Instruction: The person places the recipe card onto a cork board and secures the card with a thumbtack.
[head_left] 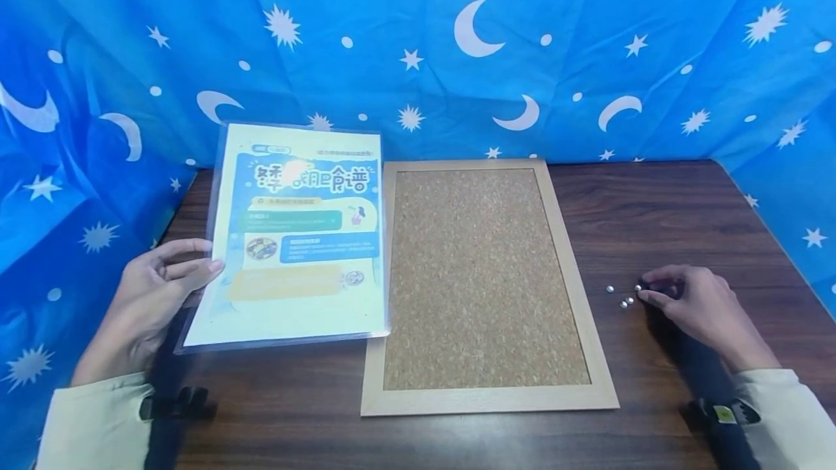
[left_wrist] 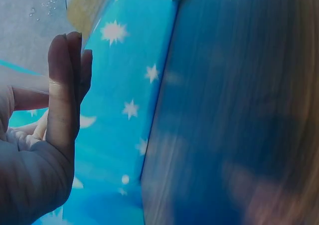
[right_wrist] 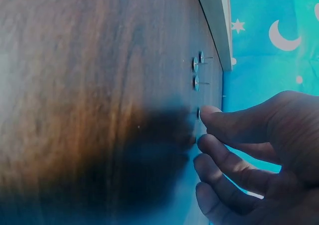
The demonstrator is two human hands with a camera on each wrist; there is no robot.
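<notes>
My left hand (head_left: 153, 296) pinches the left edge of a laminated sheet (head_left: 307, 267) printed in blue, green and yellow, held up tilted beside a cork board (head_left: 483, 281). The sheet's right edge overlaps the board's wooden frame in the head view. In the left wrist view, fingers (left_wrist: 62, 95) stand straight near the clear plastic edge. On the right, my right hand (head_left: 702, 310) reaches down to several silver thumbtacks (head_left: 624, 303) lying heads down, pins up. Its thumb tip is right at one thumbtack (right_wrist: 198, 113), with a gap between thumb and index finger.
The dark wooden table (head_left: 653, 223) carries the board at its middle. A blue curtain (head_left: 405, 6) with white moons and stars hangs behind and along both sides. Dark straps with devices (head_left: 721, 413) sit at the wrists over pale sleeves.
</notes>
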